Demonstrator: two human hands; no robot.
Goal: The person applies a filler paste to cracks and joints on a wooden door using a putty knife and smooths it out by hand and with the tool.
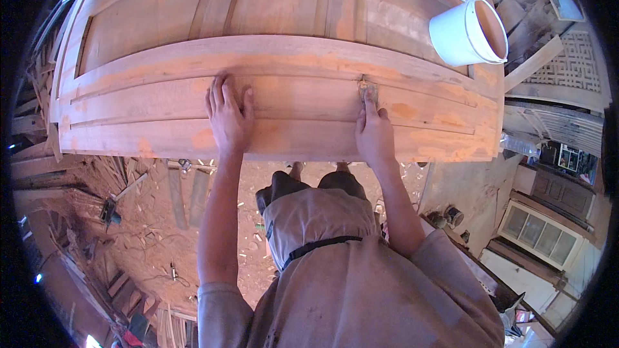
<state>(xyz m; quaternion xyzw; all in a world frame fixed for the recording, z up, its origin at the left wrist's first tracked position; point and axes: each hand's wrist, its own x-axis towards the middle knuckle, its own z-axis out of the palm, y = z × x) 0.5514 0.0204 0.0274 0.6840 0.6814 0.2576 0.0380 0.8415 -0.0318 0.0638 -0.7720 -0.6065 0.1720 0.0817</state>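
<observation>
A large wooden panelled door (290, 96) lies in front of me, smeared with orange patches along its frame and grooves. My left hand (229, 116) rests on its near rail, palm down with the fingers spread, holding nothing. To the right, my right hand (375, 130) presses a small greyish folded piece (368, 93) against the groove with its index finger stretched along it. The fingers partly cover that piece, so its exact kind cannot be made out. A white bucket (454, 35) lies tipped on the door's far right, its open mouth facing right.
Wood scraps (39, 174) are heaped on the left. Shavings litter the reddish dusty floor (155, 219), where a power tool (111, 212) lies. At the right are a cream framed window (538, 232), a clear bottle (519, 145) and a carved lattice panel (574, 64).
</observation>
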